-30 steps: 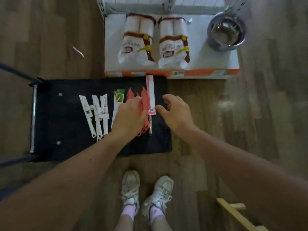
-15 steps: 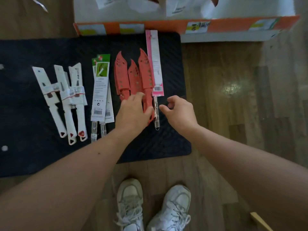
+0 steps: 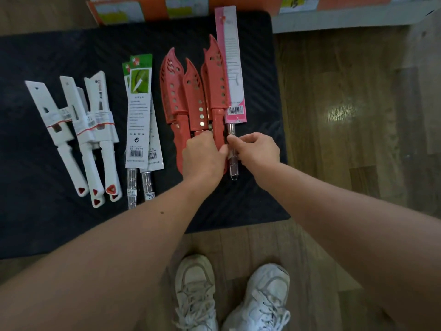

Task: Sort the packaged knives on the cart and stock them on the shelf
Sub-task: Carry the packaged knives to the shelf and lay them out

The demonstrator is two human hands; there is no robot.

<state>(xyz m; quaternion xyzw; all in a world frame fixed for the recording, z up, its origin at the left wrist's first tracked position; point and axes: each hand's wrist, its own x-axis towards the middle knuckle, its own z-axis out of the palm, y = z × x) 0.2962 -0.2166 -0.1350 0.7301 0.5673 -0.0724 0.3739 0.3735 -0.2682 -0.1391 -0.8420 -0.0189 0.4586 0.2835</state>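
- Our left hand (image 3: 202, 155) is curling over the handles of the red knives (image 3: 191, 96), and it appears to be grasping them; half a second ago it was only lying on them with looser fingers.
- Our right hand (image 3: 256, 150) is now pinching the steel handle of the pink knife (image 3: 230, 68) between thumb and forefinger. Before, it was hovering just beside that handle, touching nothing.
- We are leaning lower than a second ago, so the shelf (image 3: 257, 3) is showing only as an orange edge beyond the fingertips.
- All the knives are still lying on the cart (image 3: 59, 223). The red ones are under and ahead of the left hand, and the pink one is running forward from the right hand, touching the red group's right side.
- Left of the left hand, the green knives (image 3: 139, 115) and, further out, the white knives (image 3: 78, 130) are sitting in their own groups, untouched.
- We are judging that sorting is nearly finished and that pickup for stocking is starting with these two kinds.
- Nothing is leaving the cart yet, so the shelf step is still ahead of us.
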